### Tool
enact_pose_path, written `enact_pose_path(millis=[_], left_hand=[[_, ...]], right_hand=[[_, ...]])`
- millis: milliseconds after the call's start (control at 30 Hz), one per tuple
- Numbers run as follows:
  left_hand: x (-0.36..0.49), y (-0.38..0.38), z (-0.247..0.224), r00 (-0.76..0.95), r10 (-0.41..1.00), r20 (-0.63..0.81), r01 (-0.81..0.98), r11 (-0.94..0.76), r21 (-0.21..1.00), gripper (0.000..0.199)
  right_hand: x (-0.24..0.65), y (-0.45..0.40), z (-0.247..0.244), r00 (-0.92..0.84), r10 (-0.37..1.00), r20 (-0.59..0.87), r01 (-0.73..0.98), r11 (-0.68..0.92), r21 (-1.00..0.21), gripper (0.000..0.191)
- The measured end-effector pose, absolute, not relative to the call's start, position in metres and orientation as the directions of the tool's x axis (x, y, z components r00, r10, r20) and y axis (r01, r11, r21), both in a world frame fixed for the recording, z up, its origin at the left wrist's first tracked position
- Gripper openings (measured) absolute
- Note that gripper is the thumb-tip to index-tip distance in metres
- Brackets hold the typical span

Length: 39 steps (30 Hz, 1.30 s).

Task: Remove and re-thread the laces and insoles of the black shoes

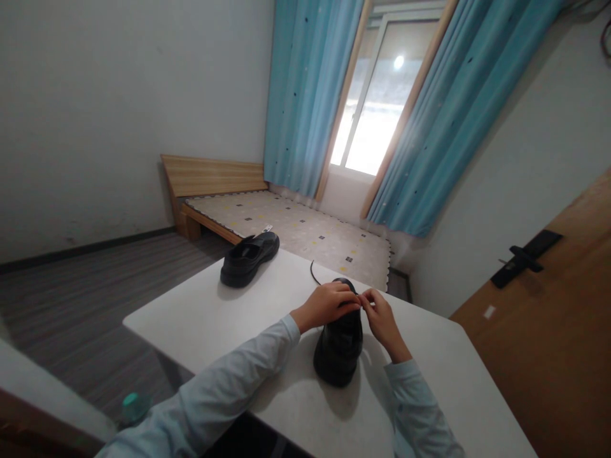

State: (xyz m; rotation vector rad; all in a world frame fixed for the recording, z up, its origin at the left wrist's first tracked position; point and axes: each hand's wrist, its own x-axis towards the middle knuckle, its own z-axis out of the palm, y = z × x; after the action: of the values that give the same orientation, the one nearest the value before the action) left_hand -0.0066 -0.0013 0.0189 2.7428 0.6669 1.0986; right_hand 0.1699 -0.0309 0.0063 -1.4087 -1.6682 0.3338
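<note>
A black shoe (338, 350) sits upright on the white table, its heel toward me and its toe pointing away. My left hand (327, 304) lies across the shoe's upper from the left, fingers bent and closed over it. At the shoe's right side, my right hand (379, 318) pinches thumb and forefinger together, close to the left fingertips. A thin dark bit shows at that pinch, seemingly the lace, mostly covered by the fingers. One loose end of a black shoelace (313, 272) curves up left of the toe. Another black shoe (249, 257) stands farther back on the left.
The white table (191, 318) has its far edge just beyond both shoes. Behind it is a bed (305, 226) with a patterned mattress, under a window with blue curtains (310, 95). A wooden door (548, 331) stands at the right. A green-capped object (133, 407) is low at the left.
</note>
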Motion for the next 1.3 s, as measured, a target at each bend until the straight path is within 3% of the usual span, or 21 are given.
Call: enact_pose_path(millis=[233, 500, 767, 900, 1100, 1300], left_hand=[[-0.003, -0.002, 0.015, 0.629, 0.457, 0.628, 0.379, -0.887, 0.265, 0.026], [-0.003, -0.005, 0.013, 0.542, 0.572, 0.616, 0.422, -0.819, 0.389, 0.02], [-0.003, -0.004, 0.014, 0.575, 0.499, 0.648, 0.444, -0.856, 0.264, 0.018], [-0.004, -0.005, 0.014, 0.564, 0.52, 0.641, 0.499, -0.834, 0.238, 0.019], [-0.005, -0.006, 0.016, 0.572, 0.566, 0.594, 0.496, -0.815, 0.298, 0.018], [-0.006, -0.004, 0.014, 0.564, 0.565, 0.602, 0.488, -0.816, 0.31, 0.018]], right_hand=[[0.165, -0.035, 0.012, 0.111, 0.875, 0.47, 0.549, 0.34, -0.763, 0.031], [0.164, -0.038, 0.022, 0.066, 0.907, 0.416, 0.319, 0.376, -0.87, 0.027], [0.171, -0.04, 0.023, 0.081, 0.933, 0.35, 0.062, 0.346, -0.936, 0.028], [0.172, -0.042, 0.028, 0.092, 0.93, 0.355, 0.118, 0.344, -0.932, 0.026], [0.179, -0.041, 0.03, 0.078, 0.92, 0.384, 0.292, 0.347, -0.891, 0.023], [0.195, -0.037, 0.026, 0.0, 0.896, 0.445, 0.565, 0.367, -0.739, 0.017]])
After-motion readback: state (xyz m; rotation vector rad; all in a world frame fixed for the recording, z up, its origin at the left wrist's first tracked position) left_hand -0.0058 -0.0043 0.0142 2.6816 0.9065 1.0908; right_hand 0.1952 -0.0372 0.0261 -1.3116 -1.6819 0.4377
